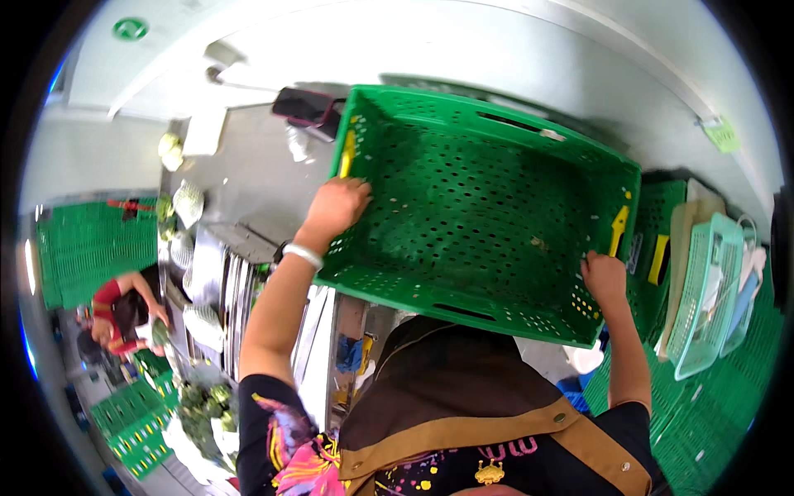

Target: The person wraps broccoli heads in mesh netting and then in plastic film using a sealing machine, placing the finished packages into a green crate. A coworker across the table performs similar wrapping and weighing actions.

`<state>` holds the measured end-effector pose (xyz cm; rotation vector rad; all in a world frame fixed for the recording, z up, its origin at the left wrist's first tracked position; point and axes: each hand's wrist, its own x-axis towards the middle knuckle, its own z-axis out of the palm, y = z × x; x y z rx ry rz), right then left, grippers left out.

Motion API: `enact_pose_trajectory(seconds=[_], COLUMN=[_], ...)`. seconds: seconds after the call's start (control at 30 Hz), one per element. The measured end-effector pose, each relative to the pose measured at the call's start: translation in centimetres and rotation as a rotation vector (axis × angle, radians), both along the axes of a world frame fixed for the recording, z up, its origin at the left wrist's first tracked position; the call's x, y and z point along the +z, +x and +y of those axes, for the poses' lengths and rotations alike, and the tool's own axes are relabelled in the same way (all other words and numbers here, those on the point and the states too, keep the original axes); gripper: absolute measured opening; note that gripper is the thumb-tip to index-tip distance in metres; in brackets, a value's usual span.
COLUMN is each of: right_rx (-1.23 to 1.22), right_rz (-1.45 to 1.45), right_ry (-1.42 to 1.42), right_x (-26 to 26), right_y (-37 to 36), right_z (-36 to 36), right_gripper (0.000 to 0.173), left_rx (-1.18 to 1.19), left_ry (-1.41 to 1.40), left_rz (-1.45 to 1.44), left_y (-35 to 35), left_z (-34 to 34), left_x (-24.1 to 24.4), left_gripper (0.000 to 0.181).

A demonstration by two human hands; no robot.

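Observation:
A large green plastic crate (459, 186) with perforated walls and floor is held up in front of my body. Only small scraps lie on its floor. My left hand (338, 204) grips the left end wall just below a yellow handle piece (348, 154), its fingers curled over the rim. On the opposite end wall, my right hand (603, 279) holds the rim below another yellow handle piece (618, 230). The fingers of both hands are partly hidden by the crate walls.
Left of the crate, a steel table (254, 149) carries a smartphone (304, 106) and net-wrapped produce (188, 203). Broccoli (208, 406) lies lower left. A co-worker (121, 310) handles produce at the far left. Right stand stacked green crates (719, 421) and a pale green basket (701, 297).

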<state>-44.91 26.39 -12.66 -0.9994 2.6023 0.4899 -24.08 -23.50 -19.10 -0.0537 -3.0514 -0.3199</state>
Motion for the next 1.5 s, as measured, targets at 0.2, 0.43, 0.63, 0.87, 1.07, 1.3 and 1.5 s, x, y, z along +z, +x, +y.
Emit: enact_pose_trajectory(seconds=[0.2,0.43,0.63,0.87,1.07,1.3,1.5], right_rx=[0.238,0.871,1.268,0.895,0.817,0.590,0.323], right_rz=[-0.085,-0.246,-0.709,-0.183,-0.315,-1.519,-1.890], right_ry=[0.095,-0.421,-0.679,-0.691,-0.595,-0.222,-0.930], right_x=[1.1,1.1,-0.7,-6.2,-12.1,-3.3,2.2], right_y=[1.5,16.1,34.4,45.5,47.8,43.2,50.7], right_z=[-5.2,-25.4,-40.6,-54.3,-57.6,-57.3,-63.5], right_gripper=[0.022,0.011,0.015,0.028,0.029,0.019,0.010], left_rx=[0.330,0.927,1.878,1.923,1.919,1.457,1.113], left_ry=[0.620,0.594,0.850,0.046,0.100,1.464,1.611], left_rz=[0.296,0.339,0.628,0.433,0.447,0.619,1.823], left_y=[8.9,35.3,57.0,62.8,59.2,66.3,62.8], left_z=[2.7,6.0,11.6,5.0,0.0,2.8,-5.5], left_x=[4.7,3.2,-3.4,-4.9,-8.2,-0.1,7.8], left_gripper=[0.017,0.014,0.019,0.015,0.021,0.023,0.022])
